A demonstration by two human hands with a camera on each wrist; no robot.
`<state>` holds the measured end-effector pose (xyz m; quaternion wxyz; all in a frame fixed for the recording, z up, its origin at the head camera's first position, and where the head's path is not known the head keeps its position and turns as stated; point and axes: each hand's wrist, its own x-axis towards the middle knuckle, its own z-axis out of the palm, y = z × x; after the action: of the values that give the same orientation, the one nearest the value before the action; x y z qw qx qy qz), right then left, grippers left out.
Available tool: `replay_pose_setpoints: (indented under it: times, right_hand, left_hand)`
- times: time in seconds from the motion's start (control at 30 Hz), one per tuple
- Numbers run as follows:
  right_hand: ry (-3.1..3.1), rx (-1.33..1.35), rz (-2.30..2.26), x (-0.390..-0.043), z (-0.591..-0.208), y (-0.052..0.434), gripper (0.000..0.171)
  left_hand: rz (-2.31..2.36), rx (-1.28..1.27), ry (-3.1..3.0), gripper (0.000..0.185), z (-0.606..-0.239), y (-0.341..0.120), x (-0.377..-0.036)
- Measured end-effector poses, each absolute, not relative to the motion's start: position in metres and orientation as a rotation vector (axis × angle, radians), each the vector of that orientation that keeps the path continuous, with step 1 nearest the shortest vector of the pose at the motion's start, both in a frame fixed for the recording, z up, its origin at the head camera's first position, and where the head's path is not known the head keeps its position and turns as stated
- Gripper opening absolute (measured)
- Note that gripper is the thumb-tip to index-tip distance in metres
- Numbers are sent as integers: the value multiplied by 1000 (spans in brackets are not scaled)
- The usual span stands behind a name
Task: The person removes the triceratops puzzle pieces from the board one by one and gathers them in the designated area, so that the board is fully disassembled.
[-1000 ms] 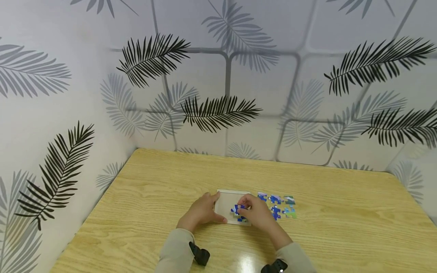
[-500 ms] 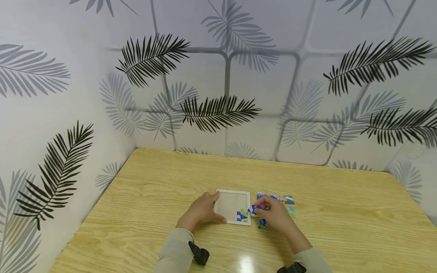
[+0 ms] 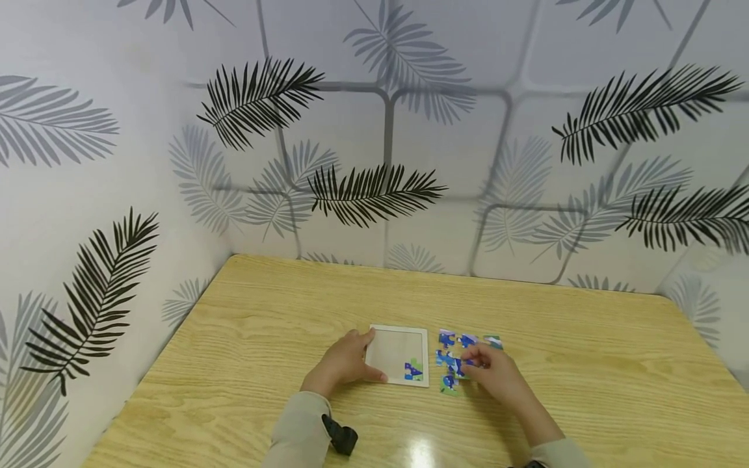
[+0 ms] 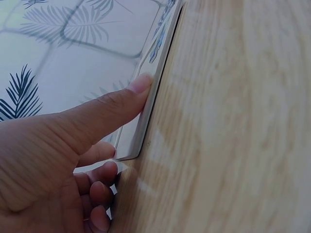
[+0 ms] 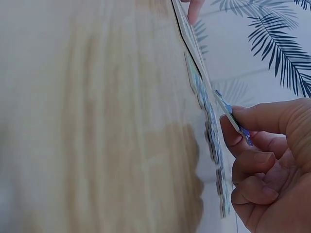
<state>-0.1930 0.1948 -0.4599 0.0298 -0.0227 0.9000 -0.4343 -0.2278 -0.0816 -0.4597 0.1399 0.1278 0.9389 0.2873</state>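
My left hand [image 3: 344,361] grips the left side of a white-rimmed puzzle frame [image 3: 426,357], thumb on the near edge and another finger at the far left corner. In the left wrist view the thumb [image 4: 114,109] lies along the rim, with the lower fingers curled by the corner. Blue and green pieces [image 3: 413,371] sit inside the frame's near right corner. My right hand [image 3: 497,374] pinches a blue puzzle piece [image 5: 234,119] between thumb and finger. The piece is tilted above the loose pieces and partly hides them.
Several loose puzzle pieces lie right of the frame, among them a purple-and-blue one [image 3: 447,338] at the back and a green-edged one [image 3: 449,385] at the front. They rest on a wood-grain table [image 3: 281,305]. A leaf-patterned wall [image 3: 433,234] stands behind.
My right hand has carried the blue piece from above the frame rightward to over the loose pieces. Pieces in the frame's corner are now uncovered. My left hand stays on the frame.
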Motion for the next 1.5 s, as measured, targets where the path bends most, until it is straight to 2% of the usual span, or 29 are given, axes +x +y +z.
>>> replay_pose_setpoints:
  times: [0.57,0.97,1.5]
  right_hand:
    - [2718,-54,-1300,-179,-460,214,13]
    - [2711,-177,-1265,-175,-462,218,10]
    - [2779,-76,-1274,-176,-457,215,9]
  left_hand:
    - [841,373,2705,95,-457,-81,-226]
    - [837,398,2708,94,-456,-81,-225]
    - [831,407,2712,94,-453,-80,-224]
